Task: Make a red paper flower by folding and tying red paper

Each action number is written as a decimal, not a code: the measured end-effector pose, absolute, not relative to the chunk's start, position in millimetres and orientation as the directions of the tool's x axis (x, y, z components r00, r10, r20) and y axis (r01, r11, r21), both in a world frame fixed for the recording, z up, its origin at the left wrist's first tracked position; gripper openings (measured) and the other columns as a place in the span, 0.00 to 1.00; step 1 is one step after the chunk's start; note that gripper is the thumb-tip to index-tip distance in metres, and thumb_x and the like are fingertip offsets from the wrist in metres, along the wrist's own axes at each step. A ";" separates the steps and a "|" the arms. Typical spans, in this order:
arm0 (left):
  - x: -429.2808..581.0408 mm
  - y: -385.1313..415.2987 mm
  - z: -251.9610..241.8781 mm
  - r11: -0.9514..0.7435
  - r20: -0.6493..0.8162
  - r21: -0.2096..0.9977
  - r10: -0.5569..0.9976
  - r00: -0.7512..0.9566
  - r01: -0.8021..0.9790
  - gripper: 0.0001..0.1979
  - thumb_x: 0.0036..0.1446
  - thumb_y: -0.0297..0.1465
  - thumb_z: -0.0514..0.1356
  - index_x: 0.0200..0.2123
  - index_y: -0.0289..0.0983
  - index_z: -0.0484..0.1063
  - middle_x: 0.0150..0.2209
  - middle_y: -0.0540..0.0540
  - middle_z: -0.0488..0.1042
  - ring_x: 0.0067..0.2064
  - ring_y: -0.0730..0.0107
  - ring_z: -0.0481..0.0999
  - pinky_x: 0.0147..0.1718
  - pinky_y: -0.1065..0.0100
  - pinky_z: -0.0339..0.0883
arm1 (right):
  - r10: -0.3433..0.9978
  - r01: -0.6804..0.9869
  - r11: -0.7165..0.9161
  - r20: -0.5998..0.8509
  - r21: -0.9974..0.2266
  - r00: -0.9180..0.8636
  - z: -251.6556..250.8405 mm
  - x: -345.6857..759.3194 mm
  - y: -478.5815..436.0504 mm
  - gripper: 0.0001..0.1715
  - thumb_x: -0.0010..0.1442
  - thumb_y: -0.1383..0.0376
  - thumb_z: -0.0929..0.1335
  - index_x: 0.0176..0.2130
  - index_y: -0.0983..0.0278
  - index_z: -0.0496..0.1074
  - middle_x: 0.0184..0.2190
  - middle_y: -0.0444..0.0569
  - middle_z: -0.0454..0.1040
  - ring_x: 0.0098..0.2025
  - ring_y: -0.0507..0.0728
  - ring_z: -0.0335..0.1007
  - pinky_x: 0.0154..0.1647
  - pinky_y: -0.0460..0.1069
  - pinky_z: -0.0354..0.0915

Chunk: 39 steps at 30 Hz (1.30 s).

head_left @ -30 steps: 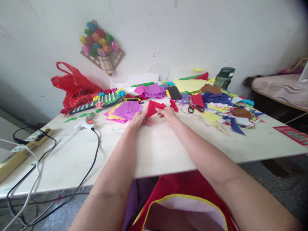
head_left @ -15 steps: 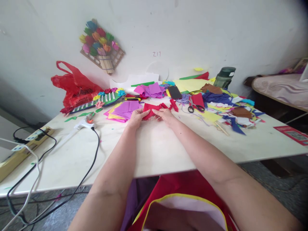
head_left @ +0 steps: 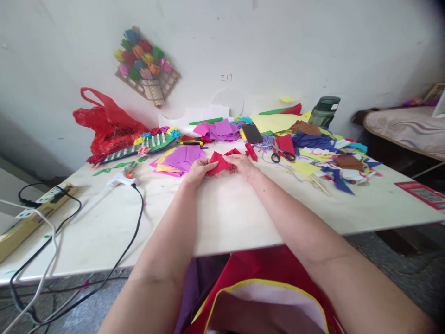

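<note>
A small piece of red paper [head_left: 217, 163] is stretched between my two hands above the table. My left hand [head_left: 198, 170] pinches its left side, thumb on top. At its right side, my right hand [head_left: 243, 165] grips it with thumb and fingers pressed together. Behind the right hand lie folded red paper pieces [head_left: 251, 151]. Just left of my left hand sits a stack of purple, pink and yellow paper squares [head_left: 182, 159]. Scissors [head_left: 282, 153] with black handles rest on a red sheet to the right.
A hot glue gun [head_left: 123, 178] with a black cord lies left, near a power strip [head_left: 34, 213]. Along the back are a red plastic bag [head_left: 111, 123], a utility knife [head_left: 192, 143], a phone [head_left: 252, 133] and a green bottle [head_left: 325, 112]. Paper scraps [head_left: 333, 153] pile up right.
The red paper has been turned in my fingers, so a corner now points up. My hands have drawn slightly apart.
</note>
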<state>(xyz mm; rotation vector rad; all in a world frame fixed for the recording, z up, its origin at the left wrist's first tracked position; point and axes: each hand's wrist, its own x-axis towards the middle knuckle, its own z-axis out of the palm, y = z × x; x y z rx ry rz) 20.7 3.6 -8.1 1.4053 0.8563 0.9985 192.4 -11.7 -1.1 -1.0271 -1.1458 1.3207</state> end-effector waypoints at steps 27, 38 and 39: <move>21.5 1.8 -6.4 0.005 0.081 0.980 0.900 0.429 -0.197 0.15 0.40 0.29 0.65 0.33 0.34 0.64 0.24 0.49 0.74 0.22 0.69 0.75 0.22 0.71 0.69 | 0.991 -0.050 0.094 0.099 -0.994 -0.095 -0.6 191.6 -13.9 0.13 0.36 0.62 0.75 0.22 0.66 0.71 0.13 0.40 0.67 0.15 0.47 0.60 0.16 0.43 0.59; 19.3 1.9 -4.6 0.038 0.075 0.963 0.912 0.402 -0.267 0.09 0.43 0.23 0.61 0.33 0.31 0.70 0.24 0.46 0.75 0.22 0.69 0.75 0.23 0.71 0.71 | 0.984 -0.088 0.128 0.138 -0.988 -0.110 -1.1 192.7 -12.3 0.10 0.45 0.69 0.70 0.31 0.68 0.75 0.15 0.43 0.71 0.13 0.46 0.61 0.14 0.41 0.58; 19.2 2.3 -5.0 0.041 0.072 0.962 0.915 0.397 -0.268 0.09 0.43 0.22 0.60 0.33 0.31 0.71 0.24 0.46 0.75 0.23 0.69 0.75 0.23 0.71 0.71 | 0.984 -0.088 0.131 0.141 -0.987 -0.114 -1.2 192.9 -12.4 0.10 0.45 0.69 0.69 0.32 0.68 0.75 0.16 0.43 0.71 0.13 0.46 0.61 0.14 0.41 0.58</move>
